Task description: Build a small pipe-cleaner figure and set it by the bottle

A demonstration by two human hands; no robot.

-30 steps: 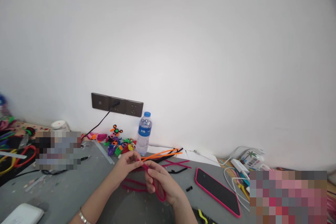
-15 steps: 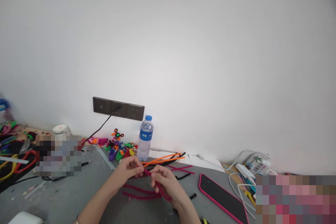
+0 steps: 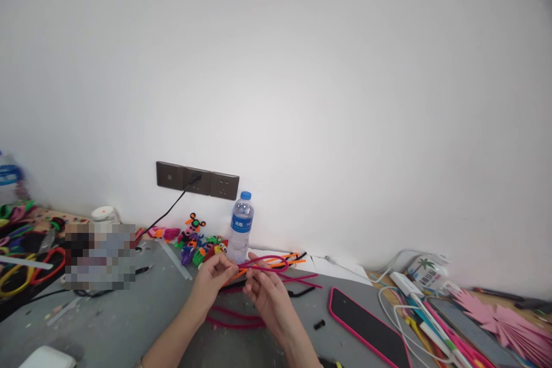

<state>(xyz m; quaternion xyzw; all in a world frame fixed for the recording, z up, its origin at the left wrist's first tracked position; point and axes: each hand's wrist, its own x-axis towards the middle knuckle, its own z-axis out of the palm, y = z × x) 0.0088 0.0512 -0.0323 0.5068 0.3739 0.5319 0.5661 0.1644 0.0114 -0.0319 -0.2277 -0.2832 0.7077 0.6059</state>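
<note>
My left hand [image 3: 211,283] pinches a magenta pipe cleaner [image 3: 286,265] between thumb and fingertips. The pipe cleaner bends into a loop that reaches out to the right, behind my right hand [image 3: 271,302]. The right fingers are curled in and closed around the same strand near the left fingertips; the exact contact is partly hidden. More magenta pipe cleaners [image 3: 235,316] lie on the grey table [image 3: 142,322] under my hands. Orange pipe cleaners [image 3: 297,261] and black ones [image 3: 303,292] lie just beyond them.
A water bottle [image 3: 240,230] and several colourful pipe-cleaner figures [image 3: 190,241] stand by the wall. A pink-edged phone [image 3: 368,325] lies at right, near white cables [image 3: 394,310] and folded pink paper [image 3: 495,313]. Scissors [image 3: 52,267] are at far left.
The magenta strand that hung below my right hand now forms a loop above and beyond it. My right hand has turned slightly, and the view has shifted a little.
</note>
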